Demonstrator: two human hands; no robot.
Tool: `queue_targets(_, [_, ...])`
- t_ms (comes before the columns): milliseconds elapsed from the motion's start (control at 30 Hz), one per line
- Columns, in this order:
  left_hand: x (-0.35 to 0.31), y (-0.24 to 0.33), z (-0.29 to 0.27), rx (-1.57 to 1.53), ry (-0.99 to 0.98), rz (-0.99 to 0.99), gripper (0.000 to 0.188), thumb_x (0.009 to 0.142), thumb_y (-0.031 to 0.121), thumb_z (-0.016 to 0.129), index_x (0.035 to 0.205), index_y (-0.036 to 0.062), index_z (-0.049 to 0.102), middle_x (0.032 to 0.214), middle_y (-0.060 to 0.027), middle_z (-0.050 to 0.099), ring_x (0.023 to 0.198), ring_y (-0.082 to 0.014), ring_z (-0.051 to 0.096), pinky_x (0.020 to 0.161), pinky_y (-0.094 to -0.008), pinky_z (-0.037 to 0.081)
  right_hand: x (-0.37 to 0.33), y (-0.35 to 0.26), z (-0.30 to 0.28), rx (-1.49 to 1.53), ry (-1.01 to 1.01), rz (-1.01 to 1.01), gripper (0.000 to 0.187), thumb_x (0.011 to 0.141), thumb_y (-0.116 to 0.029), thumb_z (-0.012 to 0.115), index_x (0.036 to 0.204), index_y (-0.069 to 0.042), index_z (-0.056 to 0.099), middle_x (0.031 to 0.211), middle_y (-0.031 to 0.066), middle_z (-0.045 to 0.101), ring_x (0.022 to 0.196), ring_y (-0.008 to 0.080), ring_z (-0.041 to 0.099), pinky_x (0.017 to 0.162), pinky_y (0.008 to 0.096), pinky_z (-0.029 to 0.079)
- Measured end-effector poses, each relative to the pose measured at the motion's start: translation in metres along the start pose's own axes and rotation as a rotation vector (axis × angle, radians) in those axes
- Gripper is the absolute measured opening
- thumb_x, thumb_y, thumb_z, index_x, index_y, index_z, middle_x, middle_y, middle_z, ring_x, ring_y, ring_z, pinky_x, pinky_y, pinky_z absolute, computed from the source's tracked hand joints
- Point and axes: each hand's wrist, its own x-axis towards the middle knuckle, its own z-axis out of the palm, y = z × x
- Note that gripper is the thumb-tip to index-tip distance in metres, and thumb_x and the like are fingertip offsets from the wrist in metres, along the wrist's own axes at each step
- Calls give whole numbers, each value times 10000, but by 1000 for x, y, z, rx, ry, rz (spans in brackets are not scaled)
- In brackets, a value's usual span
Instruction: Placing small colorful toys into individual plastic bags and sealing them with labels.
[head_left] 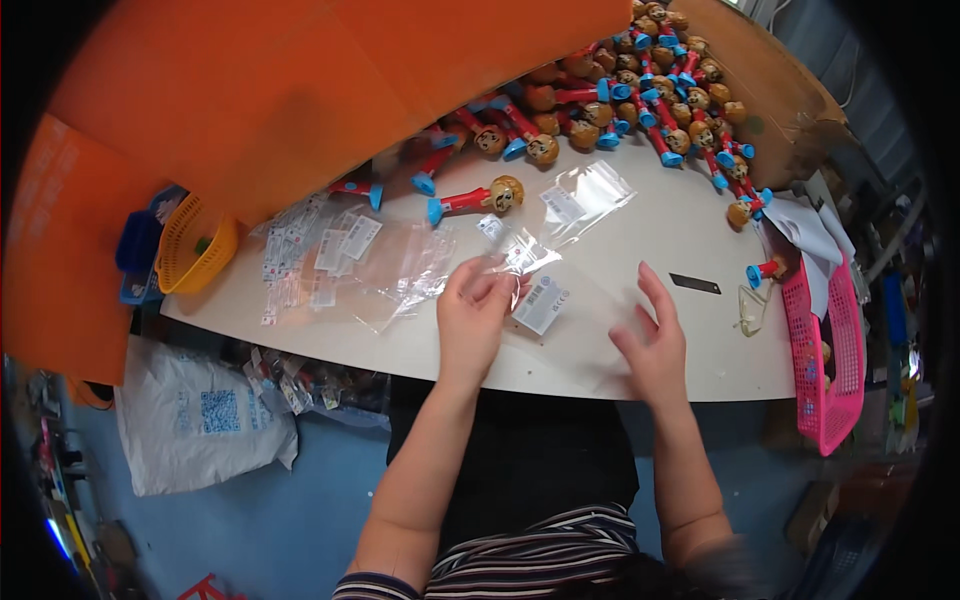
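Note:
My left hand (472,318) pinches a transparent plastic bag (525,252) over the table's near middle. A white printed label (541,306) shows beside its fingertips; I cannot tell whether it is inside the bag. To the right, my right hand (655,352) hovers with fingers apart and nothing in it. One toy figure (465,204), with a brown round head, red body and blue base, lies just beyond my left hand. Another transparent bag (603,193) with a label lies flat farther back. More bags (405,262) and labels are spread left of my left hand.
Many similar figures (660,105) are heaped at the back, beside orange board (330,90). A dark blade (695,284) lies to the right, near a pink basket (815,370). A yellow basket (190,262) stands at the left edge, above a white sack (205,420).

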Motion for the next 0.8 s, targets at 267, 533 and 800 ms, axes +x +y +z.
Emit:
queue_targets(267, [12, 18, -25, 337, 288, 319, 497, 902, 59, 655, 1327, -47, 420, 1221, -240, 594, 1145, -268, 593, 964, -354, 486, 46, -29, 26, 422, -646, 572, 286, 866, -37, 703, 1124, 63, 628, 903, 120, 704, 792, 148, 680, 709, 251, 556])
queue_targets(533, [-44, 12, 8, 1132, 2, 638, 608, 772, 86, 749, 1288, -49, 457, 1246, -234, 498, 1152, -414, 494, 993, -456, 411, 65, -19, 76, 441, -540, 503, 180, 874, -109, 732, 851, 24, 612, 758, 93, 679, 623, 106, 644, 540, 233, 534])
queue_targets(800, [-35, -14, -5, 1323, 161, 708, 282, 750, 13, 658, 1028, -13, 617, 1002, -139, 607, 955, -331, 606, 827, -395, 497, 82, -14, 75, 497, -658, 549, 161, 898, -119, 706, 917, 17, 622, 773, 96, 680, 616, 109, 643, 558, 231, 528])
